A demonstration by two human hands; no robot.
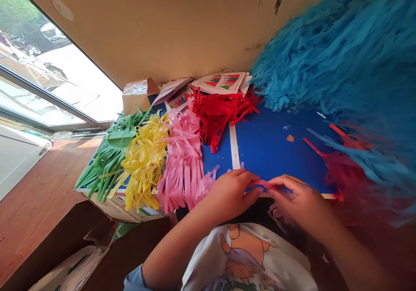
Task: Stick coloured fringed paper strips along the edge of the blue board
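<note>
Your left hand [234,192] and right hand [298,196], right of centre in the lower half of the frame, are close together but apart, each with thumb and fingers closed on the narrow pinkish-red strip [263,183] that spans the gap between them. It sits over the near edge of the blue tabletop [276,141]. Beside your left forearm lies a pink fringe bundle [183,165], then a yellow bundle [146,152] and a green bundle [113,156] toward the left. Above centre you have a red bundle [214,115], with coloured drawings [224,82] just behind it. A large blue paper heap [341,57] fills the upper right. At lower left stands an open cardboard box [133,252]; at upper left, a window [91,83].
</note>
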